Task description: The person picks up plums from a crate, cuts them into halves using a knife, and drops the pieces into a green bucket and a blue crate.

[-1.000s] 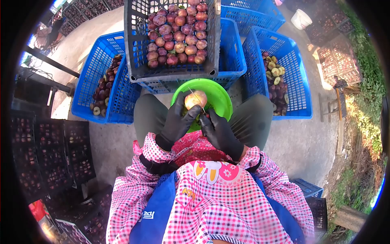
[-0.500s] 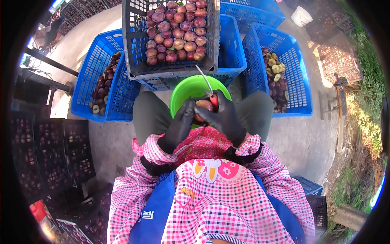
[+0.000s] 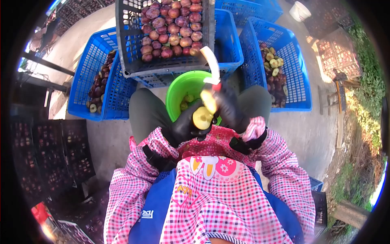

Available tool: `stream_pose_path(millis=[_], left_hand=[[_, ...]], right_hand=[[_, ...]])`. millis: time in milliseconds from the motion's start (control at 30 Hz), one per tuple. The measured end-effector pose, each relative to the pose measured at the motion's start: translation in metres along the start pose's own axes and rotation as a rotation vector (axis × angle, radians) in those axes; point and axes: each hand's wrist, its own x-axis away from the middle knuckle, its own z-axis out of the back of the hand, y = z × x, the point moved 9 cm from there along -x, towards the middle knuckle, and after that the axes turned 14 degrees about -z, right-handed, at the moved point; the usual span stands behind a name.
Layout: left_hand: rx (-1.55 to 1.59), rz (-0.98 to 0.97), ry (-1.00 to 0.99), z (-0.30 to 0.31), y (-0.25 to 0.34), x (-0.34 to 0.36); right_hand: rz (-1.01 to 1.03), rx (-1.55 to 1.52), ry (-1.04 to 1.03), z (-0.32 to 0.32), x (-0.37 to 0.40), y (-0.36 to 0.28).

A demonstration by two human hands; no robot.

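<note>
My left hand (image 3: 182, 127), in a black glove, is closed around a plum half (image 3: 202, 118) with its yellow cut face up. In my right hand (image 3: 230, 106), gloved too, is a knife (image 3: 212, 63) with a red handle, its curved blade pointing up and away from me. A second plum half (image 3: 209, 101), blurred, sits against the fingers of my right hand, just above the first. Both hands are over the near side of a green bucket (image 3: 171, 95) between my knees. Some yellowish fruit pieces (image 3: 188, 99) lie inside it.
A dark crate of whole plums (image 3: 164, 68) rests tilted on a blue crate (image 3: 237, 61) ahead. Blue crates with cut plums stand at the left (image 3: 75, 103) and right (image 3: 298, 91). Stacked dark crates (image 3: 50, 150) stand far left, and a white bucket (image 3: 300, 11) is at the back right.
The plum held between both hands is now in two halves with yellow flesh showing. My right hand and the knife have shifted up and right, and my hands are farther apart.
</note>
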Motion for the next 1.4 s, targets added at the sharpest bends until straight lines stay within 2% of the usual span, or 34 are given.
stream_pose_path(millis=[33, 67, 133, 167, 200, 233, 300, 367, 433, 467, 500, 533, 567, 600, 633, 667, 733, 767, 800, 833, 867, 900, 933, 967, 1033, 1067, 1100, 1167, 1267, 1300, 1367, 1400], left_hand=[[-0.142, -0.095, 0.070, -0.020, 0.023, 0.000], [-0.109, -0.081, 0.052, -0.006, 0.019, -0.001], [-0.086, -0.060, 0.025, 0.020, 0.016, -0.001], [0.049, -0.078, 0.011, 0.024, 0.018, -0.002], [0.189, -0.092, -0.002, 0.023, 0.019, -0.004], [0.192, -0.087, -0.009, 0.010, 0.020, -0.006], [0.346, -0.237, 0.336, 0.013, 0.028, -0.002], [0.385, -0.278, 0.326, 0.037, 0.023, 0.003], [-0.105, -0.641, 0.289, 0.055, 0.072, 0.028], [-0.224, -0.839, 0.515, 0.083, 0.109, 0.057], [-0.157, -0.950, 0.634, 0.155, 0.152, 0.086], [-0.379, -0.946, 0.597, 0.158, 0.209, 0.127], [-0.917, -1.129, 0.985, 0.128, 0.261, 0.179], [-1.522, -1.099, 1.124, 0.105, 0.299, 0.204], [-2.141, -0.987, 1.221, 0.083, 0.321, 0.210], [-2.146, -0.993, 1.223, 0.073, 0.327, 0.196], [-2.150, -1.220, 0.962, 0.033, 0.315, 0.132], [-1.921, -0.993, 0.772, 0.047, 0.310, 0.086], [-1.679, -0.776, 0.587, 0.063, 0.296, 0.037], [-1.890, -0.642, 0.502, 0.064, 0.287, -0.004], [-2.092, -0.500, 0.407, 0.075, 0.280, -0.041], [-2.208, -0.469, 0.307, 0.118, 0.275, -0.076], [-2.319, -0.433, 0.201, 0.156, 0.267, -0.102], [-2.411, -0.292, 0.156, 0.172, 0.263, -0.121], [-2.506, -0.039, 0.111, 0.190, 0.257, -0.143], [-2.528, 0.034, 0.097, 0.197, 0.257, -0.149], [-2.540, 0.087, 0.087, 0.202, 0.257, -0.153], [-2.554, 0.150, 0.067, 0.208, 0.257, -0.159], [-2.393, 0.122, 0.077, 0.193, 0.260, -0.153], [-2.087, -0.056, 0.052, 0.182, 0.269, -0.141], [-0.941, -0.339, 0.369, 0.141, 0.264, -0.111], [-0.794, -0.357, 0.306, 0.112, 0.258, -0.095]], right_hand=[[0.033, -0.175, 0.024, 0.014, -0.006, -0.001], [-0.049, -0.293, -0.042, 0.013, -0.003, 0.007], [-0.081, -0.306, -0.079, 0.009, 0.001, 0.010], [-0.093, -0.335, -0.083, 0.009, 0.001, 0.014], [-0.090, -0.335, -0.073, 0.011, 0.000, 0.018], [-0.058, -0.309, -0.066, 0.013, -0.002, 0.020], [-0.026, -0.282, -0.060, 0.013, 0.001, 0.015], [-0.032, -0.284, 0.032, 0.012, 0.015, -0.005], [-0.038, 0.048, 0.465, 0.045, 0.036, -0.044], [0.120, 0.033, 0.488, 0.076, 0.046, -0.062], [0.277, 0.016, 0.511, 0.115, 0.058, -0.081], [0.378, 0.356, 0.695, 0.138, 0.068, -0.114], [0.477, 0.702, 0.872, 0.152, 0.079, -0.147], [0.488, 0.812, 1.028, 0.181, 0.091, -0.161], [0.491, 0.919, 1.185, 0.199, 0.103, -0.172], [0.427, 0.745, 1.189, 0.216, 0.103, -0.170], [0.299, 0.401, 1.136, 0.221, 0.098, -0.158], [0.346, 0.395, 1.072, 0.199, 0.086, -0.159], [0.461, 0.653, 1.064, 0.181, 0.076, -0.164], [0.571, 0.912, 1.043, 0.165, 0.065, -0.161], [0.486, 0.812, 0.979, 0.167, 0.054, -0.149], [0.404, 0.713, 0.914, 0.170, 0.043, -0.135], [0.419, 0.663, 0.955, 0.178, 0.039, -0.122], [0.323, 0.650, 0.921, 0.176, 0.036, -0.118], [0.284, 0.673, 0.915, 0.167, 0.037, -0.120], [0.326, 0.663, 0.896, 0.159, 0.037, -0.123], [0.269, 0.737, 0.882, 0.160, 0.034, -0.121], [0.346, 0.776, 0.838, 0.146, 0.036, -0.123], [0.363, 0.631, 0.683, 0.140, 0.021, -0.106], [0.335, 0.472, 0.561, 0.134, 0.013, -0.096], [0.344, 0.379, 0.436, 0.092, 0.010, -0.102], [0.264, 0.195, 0.352, 0.078, 0.002, -0.090]])
